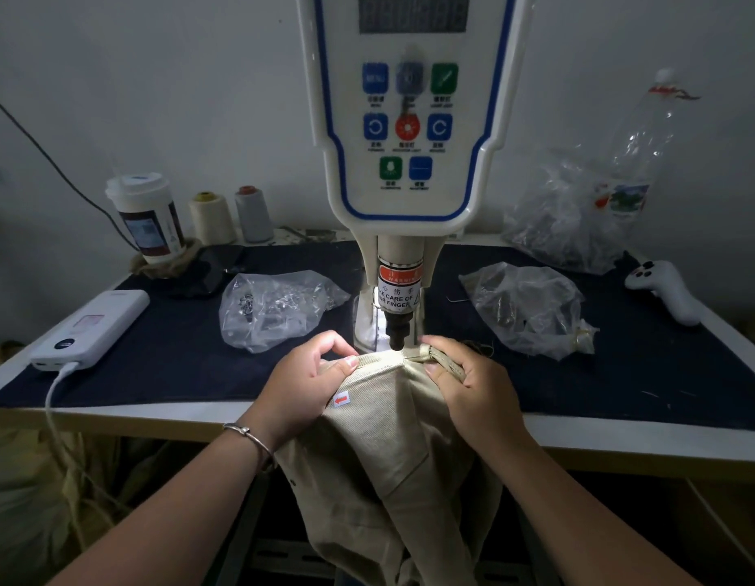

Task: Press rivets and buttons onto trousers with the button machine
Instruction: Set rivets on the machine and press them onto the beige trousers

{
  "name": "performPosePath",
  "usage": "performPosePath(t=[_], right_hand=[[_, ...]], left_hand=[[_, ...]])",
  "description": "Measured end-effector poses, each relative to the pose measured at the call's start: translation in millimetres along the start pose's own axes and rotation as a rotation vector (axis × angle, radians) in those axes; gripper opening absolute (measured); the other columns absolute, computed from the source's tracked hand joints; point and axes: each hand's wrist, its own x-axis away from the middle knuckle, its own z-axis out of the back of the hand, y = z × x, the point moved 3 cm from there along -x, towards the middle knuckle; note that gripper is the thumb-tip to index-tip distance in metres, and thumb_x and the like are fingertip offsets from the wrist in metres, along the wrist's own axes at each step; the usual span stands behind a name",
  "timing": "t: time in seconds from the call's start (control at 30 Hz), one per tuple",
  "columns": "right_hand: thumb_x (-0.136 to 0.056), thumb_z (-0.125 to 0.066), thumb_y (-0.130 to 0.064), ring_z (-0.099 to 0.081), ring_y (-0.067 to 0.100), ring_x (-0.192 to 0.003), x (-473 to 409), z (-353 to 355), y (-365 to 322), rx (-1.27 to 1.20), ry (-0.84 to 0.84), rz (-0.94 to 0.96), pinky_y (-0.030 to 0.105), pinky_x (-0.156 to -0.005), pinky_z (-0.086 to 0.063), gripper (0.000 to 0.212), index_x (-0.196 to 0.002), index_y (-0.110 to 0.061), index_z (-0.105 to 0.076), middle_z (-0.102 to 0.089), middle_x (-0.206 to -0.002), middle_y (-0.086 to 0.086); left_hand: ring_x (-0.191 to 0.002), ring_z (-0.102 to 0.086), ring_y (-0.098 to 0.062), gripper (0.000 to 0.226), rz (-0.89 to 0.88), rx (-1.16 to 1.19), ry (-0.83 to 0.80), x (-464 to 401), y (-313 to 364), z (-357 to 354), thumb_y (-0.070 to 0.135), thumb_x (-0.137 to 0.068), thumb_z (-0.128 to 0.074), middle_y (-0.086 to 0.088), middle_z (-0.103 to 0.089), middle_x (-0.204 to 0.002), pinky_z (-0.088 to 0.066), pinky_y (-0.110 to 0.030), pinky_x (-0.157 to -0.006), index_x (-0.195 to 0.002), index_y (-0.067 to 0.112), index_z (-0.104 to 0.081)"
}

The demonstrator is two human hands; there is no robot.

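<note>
**Operator:** Trousers [380, 437] — state position.

**Technician:** Beige fabric hangs off the front edge of the surface [198, 365] at lower centre of the frame. Its top edge is drawn up under the button machine [409, 120], which fills the upper centre. The machine's lamp lights that edge, so it is probably the pressing point.

**Operator:** Why is the cloth held that way?

**Technician:** Two-point tension. The left hand [308, 382] pinches the fabric edge between thumb and fingers, just left of the punch [399, 332]. The right hand [464, 382] grips a folded band of the trousers just right of it, fingers curled round the fold. Held on both sides, the cloth lies flat beneath the punch while the fingers stay clear of its path, as the warning label [399, 289] advises.

**Operator:** Supplies?

**Technician:** One clear bag [274, 306] of small metal parts sits left of the machine column; a second bag [528, 306] sits right of it. Both are near the hands, likely for quick reloading. Contents cannot be identified exactly.

**Operator:** Other items?

**Technician:** Power bank [92, 327] at left edge, cup [145, 217] and two thread cones [211, 217] at upper left, plastic bottle [638, 162] at upper right. A small red arrow sticker [341, 400] on the fabric lies beside the left thumb.
</note>
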Motion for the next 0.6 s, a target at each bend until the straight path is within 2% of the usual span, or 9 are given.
performPosePath(t=[0.1, 0.2, 0.3, 0.43, 0.5, 0.6], right_hand=[[-0.093, -0.056, -0.025, -0.065, 0.007, -0.099, 0.3, -0.7, 2.8, 0.055, 0.006, -0.011, 0.030, -0.088, -0.052, 0.029, -0.121, -0.026, -0.066, -0.072, -0.105, -0.010], [-0.095, -0.052, -0.025, -0.068, 0.015, -0.089, 2.6, -1.5, 2.2, 0.165, 0.027, 0.016, 0.034, -0.079, -0.054, 0.030, -0.123, -0.021, -0.065, -0.074, -0.096, -0.003], [-0.096, -0.051, -0.025, -0.067, 0.021, -0.076, 5.1, -2.5, -1.5, 0.318, 0.047, 0.065, 0.032, -0.067, -0.051, 0.033, -0.126, -0.021, -0.063, -0.074, -0.084, 0.003], [-0.098, -0.048, -0.029, -0.061, 0.018, -0.063, 5.7, 0.5, -4.1, 0.408, -0.005, 0.088, 0.027, -0.056, -0.040, 0.035, -0.132, -0.023, -0.058, -0.070, -0.073, 0.002], [-0.099, -0.045, -0.030, -0.056, 0.017, -0.060, 5.6, 1.6, -3.6, 0.445, -0.065, 0.100, 0.028, -0.055, -0.038, 0.036, -0.134, -0.026, -0.054, -0.063, -0.067, -0.001], [-0.098, -0.048, -0.025, -0.055, 0.018, -0.057, 5.2, 4.3, -2.1, 0.377, -0.075, 0.103, 0.032, -0.056, -0.044, 0.033, -0.131, -0.026, -0.056, -0.056, -0.061, -0.005]], left_hand=[[-0.064, -0.059, -0.016, 0.011, -0.064, -0.152, 0.065, 1.1, 0.0, 0.9, 0.043, -0.084, -0.056, -0.001, -0.068, -0.072, -0.044, -0.028, -0.062, -0.086, 0.033, -0.059], [-0.066, -0.058, -0.021, 0.013, -0.078, -0.158, 0.079, -0.2, -0.6, -0.3, 0.045, -0.083, -0.055, -0.006, -0.066, -0.072, -0.043, -0.031, -0.064, -0.087, 0.033, -0.058], [-0.061, -0.057, -0.014, 0.010, -0.084, -0.149, 0.060, -1.6, -1.3, -0.2, 0.043, -0.085, -0.056, -0.003, -0.065, -0.073, -0.044, -0.030, -0.062, -0.086, 0.033, -0.059], [-0.056, -0.052, -0.004, 0.008, -0.076, -0.138, 0.050, -3.7, -4.7, -2.2, 0.031, -0.092, -0.062, 0.007, -0.062, -0.065, -0.040, -0.021, -0.057, -0.085, 0.032, -0.060], [-0.054, -0.051, -0.002, 0.007, -0.019, -0.006, 0.031, -3.1, -6.1, -2.8, 0.036, -0.088, -0.062, 0.009, -0.061, -0.059, -0.040, -0.020, -0.058, -0.089, 0.029, -0.063], [-0.074, -0.066, -0.017, 0.025, 0.049, 0.167, 0.014, -2.5, -6.0, -3.2, 0.040, -0.083, -0.060, -0.004, -0.073, -0.078, -0.051, -0.039, -0.074, -0.097, 0.021, -0.069]])
